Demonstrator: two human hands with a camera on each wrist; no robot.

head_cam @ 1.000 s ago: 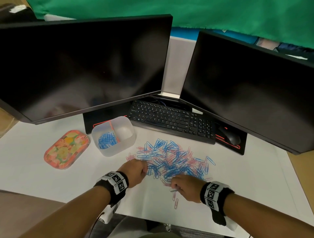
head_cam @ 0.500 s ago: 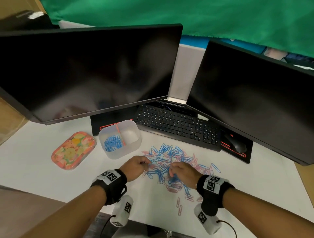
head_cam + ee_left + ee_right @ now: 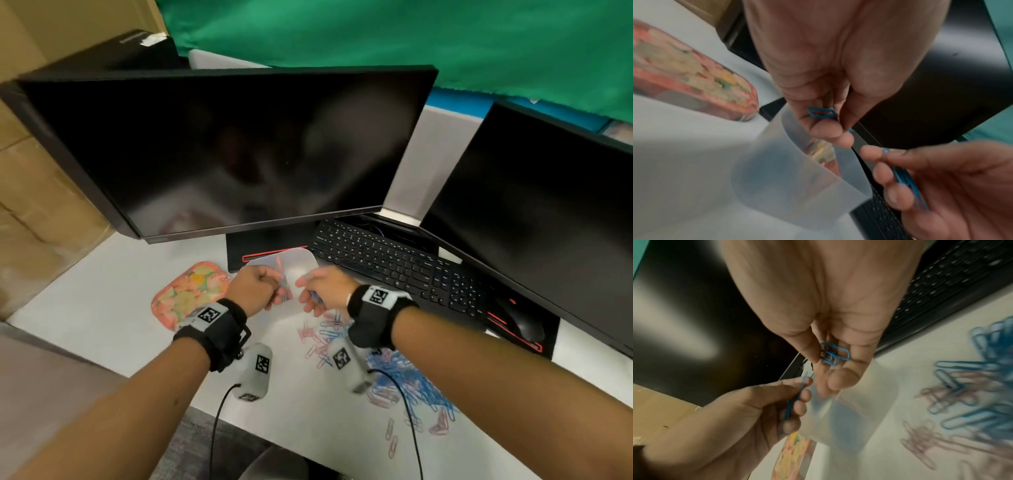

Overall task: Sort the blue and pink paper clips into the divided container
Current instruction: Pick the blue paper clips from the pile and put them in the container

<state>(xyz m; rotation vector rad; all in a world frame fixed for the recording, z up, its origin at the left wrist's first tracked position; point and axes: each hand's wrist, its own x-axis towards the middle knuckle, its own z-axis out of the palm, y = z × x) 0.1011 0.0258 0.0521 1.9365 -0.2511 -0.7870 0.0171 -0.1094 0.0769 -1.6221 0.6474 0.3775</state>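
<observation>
Both hands hover over the translucent divided container [image 3: 301,263], which stands in front of the left monitor. My left hand [image 3: 260,289] pinches blue paper clips [image 3: 822,112] between thumb and curled fingers. My right hand [image 3: 320,291] holds several blue clips [image 3: 833,354] against its fingers with the thumb. The mixed pile of blue and pink clips [image 3: 404,380] lies on the white desk below my right forearm. The container's inside is mostly hidden by my hands; its pink divider [image 3: 279,265] shows.
A floral lid [image 3: 186,294] lies left of the container. A black keyboard [image 3: 387,260] and mouse [image 3: 520,317] sit behind the pile. Two dark monitors [image 3: 222,150] overhang the desk's back. A few stray pink clips [image 3: 392,438] lie near the front edge.
Both hands have left the pile with blue clips and moved up and left to the container. The camera has swung left.
</observation>
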